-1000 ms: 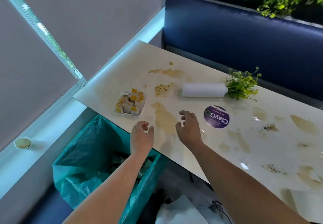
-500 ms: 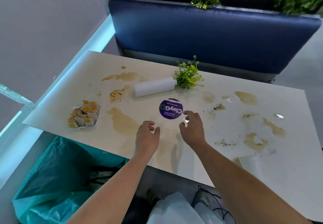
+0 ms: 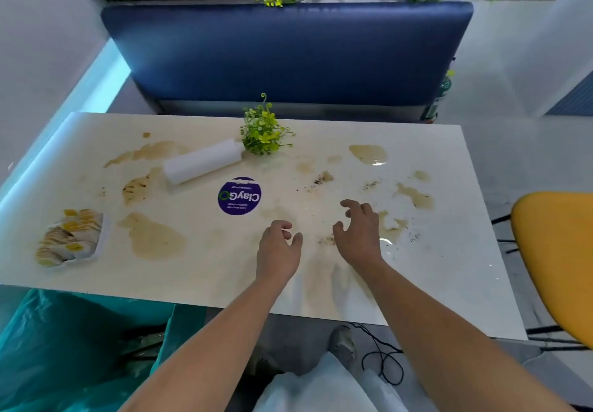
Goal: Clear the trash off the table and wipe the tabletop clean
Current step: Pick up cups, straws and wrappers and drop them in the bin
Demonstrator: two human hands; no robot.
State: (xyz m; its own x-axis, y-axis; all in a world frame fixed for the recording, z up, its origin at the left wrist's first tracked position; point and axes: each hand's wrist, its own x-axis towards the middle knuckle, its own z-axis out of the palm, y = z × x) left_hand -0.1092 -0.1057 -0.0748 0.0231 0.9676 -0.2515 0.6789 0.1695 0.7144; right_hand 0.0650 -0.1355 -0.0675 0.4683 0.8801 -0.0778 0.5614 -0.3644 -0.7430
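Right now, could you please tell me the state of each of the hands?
Left hand: open, fingers loosely curled, holding nothing.
Right hand: open, fingers loosely curled, holding nothing.

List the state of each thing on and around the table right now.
tabletop: stained with brown spills and crumbs, not yet wiped
white vase: tipped on its side, flowers at its mouth
sachet tray: upright, filled, near the left end
trash bag: open, below the near-left edge
left hand: empty, fingers loosely curled
right hand: empty, fingers loosely curled
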